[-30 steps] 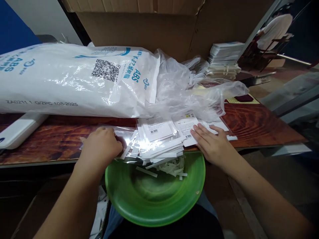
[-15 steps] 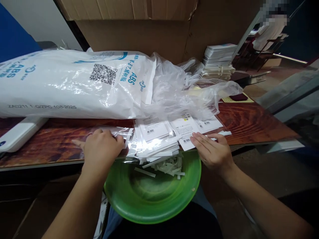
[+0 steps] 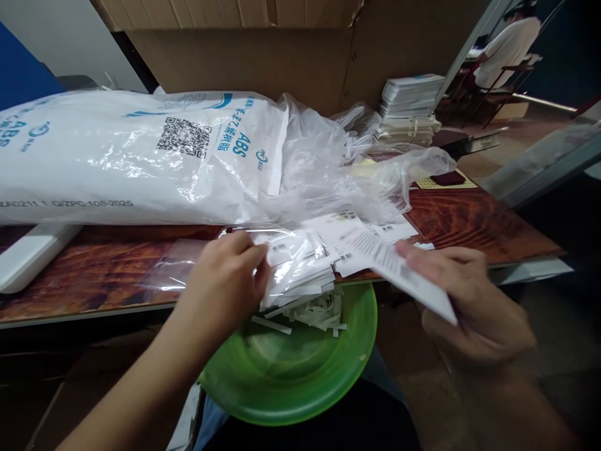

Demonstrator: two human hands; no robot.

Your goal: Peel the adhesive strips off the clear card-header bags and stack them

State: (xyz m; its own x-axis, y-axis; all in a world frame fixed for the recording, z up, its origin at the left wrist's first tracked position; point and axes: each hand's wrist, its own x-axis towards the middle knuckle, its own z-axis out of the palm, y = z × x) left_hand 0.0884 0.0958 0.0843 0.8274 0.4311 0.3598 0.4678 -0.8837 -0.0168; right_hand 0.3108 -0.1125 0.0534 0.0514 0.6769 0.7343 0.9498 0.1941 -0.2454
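Observation:
My right hand [image 3: 474, 300] grips a white printed card [image 3: 404, 275] by its edge, thumb on top, above the table's front edge; hand and card are blurred. My left hand [image 3: 232, 269] has its fingers curled together on a clear plastic bag [image 3: 171, 266], part of which lies flat on the table to its left. Right beside these fingers is a pile of white cards in clear sleeves [image 3: 300, 275]. Other loose printed cards [image 3: 345, 241] lie to the right of that pile.
A green basin [image 3: 291, 401] holding paper strips [image 3: 319, 313] sits below the table edge. Behind the cards lie a large white ABS sack [image 3: 141, 169] and crumpled clear plastic [image 3: 323, 163]. A paper stack [image 3: 410, 106] stands farther back. A person [image 3: 509, 50] sits at the far right.
My right hand has lifted a card off the pile and moved right, toward me. My left hand has shifted right, up against the sleeved cards, and its fingers have closed.

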